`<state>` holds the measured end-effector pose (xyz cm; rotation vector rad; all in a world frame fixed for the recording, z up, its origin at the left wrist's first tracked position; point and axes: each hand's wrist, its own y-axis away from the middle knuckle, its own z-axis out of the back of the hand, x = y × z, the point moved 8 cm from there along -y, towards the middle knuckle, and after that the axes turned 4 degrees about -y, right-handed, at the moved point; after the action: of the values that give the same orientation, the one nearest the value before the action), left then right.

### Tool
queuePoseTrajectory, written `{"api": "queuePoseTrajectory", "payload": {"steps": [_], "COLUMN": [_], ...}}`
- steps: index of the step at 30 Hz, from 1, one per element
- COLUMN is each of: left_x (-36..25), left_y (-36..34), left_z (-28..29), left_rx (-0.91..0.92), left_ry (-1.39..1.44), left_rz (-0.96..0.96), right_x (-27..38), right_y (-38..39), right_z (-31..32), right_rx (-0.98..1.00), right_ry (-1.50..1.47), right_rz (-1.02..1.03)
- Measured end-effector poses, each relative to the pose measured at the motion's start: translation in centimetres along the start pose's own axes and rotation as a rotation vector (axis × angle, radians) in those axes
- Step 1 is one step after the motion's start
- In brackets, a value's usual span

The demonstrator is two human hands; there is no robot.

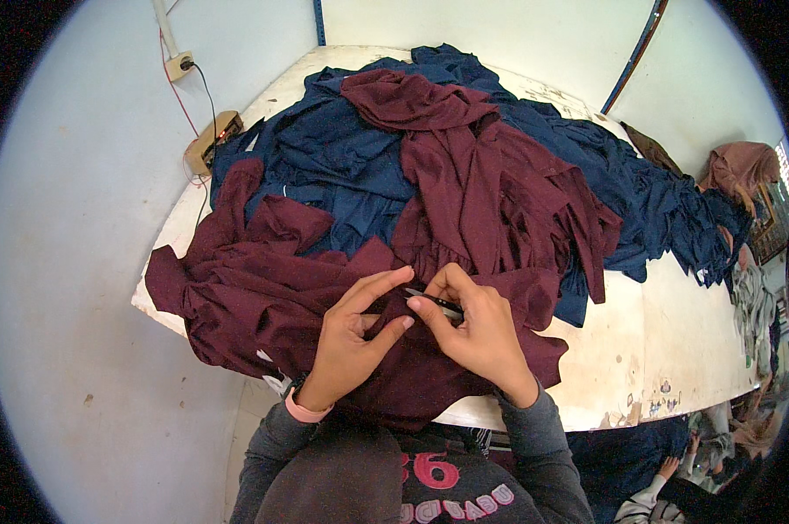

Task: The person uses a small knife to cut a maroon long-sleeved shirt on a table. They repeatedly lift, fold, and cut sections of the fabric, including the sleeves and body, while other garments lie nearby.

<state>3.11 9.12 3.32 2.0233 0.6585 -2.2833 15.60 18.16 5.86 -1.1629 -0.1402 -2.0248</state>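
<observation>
Maroon cloth (263, 297) lies bunched in front of me, reaching over the table's near edge. Over it, my left hand (351, 336) is open, thumb and fingers apart in a curve, with a pink band at the wrist. My right hand (477, 327) is closed around small black thread snips (447, 306), whose pointed tip is directed at the gap between my left thumb and fingers. Whether the left fingertips touch the cloth cannot be made out. More maroon cloth (499, 192) lies beyond my hands, on a heap of dark blue garments (333, 131).
The worn white table (683, 341) stretches right, with blue cloth (657, 218) trailing along it. On the left wall a socket (180, 66) has a cord running down past a tan box (213, 144). Another person's hand (668, 468) shows at lower right.
</observation>
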Motion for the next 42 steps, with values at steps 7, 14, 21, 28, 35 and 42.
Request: {"api": "queuePoseTrajectory", "payload": {"steps": [7, 14, 21, 28, 35, 42], "left_x": [0.3, -1.4, -4.9, -4.3, -1.2, -5.1], "left_y": [0.2, -0.1, 0.2, 3.4, 4.2, 5.7], "left_z": [-0.3, 1.9, 12.0, 24.4, 28.9, 28.3], "left_rx": [0.049, 0.032, -0.239, -0.602, -0.578, -0.948], "left_ry": [0.023, -0.015, -0.114, -0.347, -0.648, -1.230], "left_rz": [0.028, -0.020, -0.136, -0.258, 0.165, 0.162], "right_x": [1.4, -0.3, -6.5, -11.3, -12.3, -9.3], "right_y": [0.2, -0.9, -0.1, 0.4, 0.3, 0.6], "right_z": [-0.3, -0.3, 3.1, 7.9, 8.1, 1.4], "right_rx": [-0.063, 0.012, 0.288, 0.109, 0.045, 0.266], "right_ry": [0.179, -0.372, -0.477, -0.540, -0.483, -0.193], "right_rz": [0.103, 0.105, -0.142, -0.232, -0.213, -0.108]}}
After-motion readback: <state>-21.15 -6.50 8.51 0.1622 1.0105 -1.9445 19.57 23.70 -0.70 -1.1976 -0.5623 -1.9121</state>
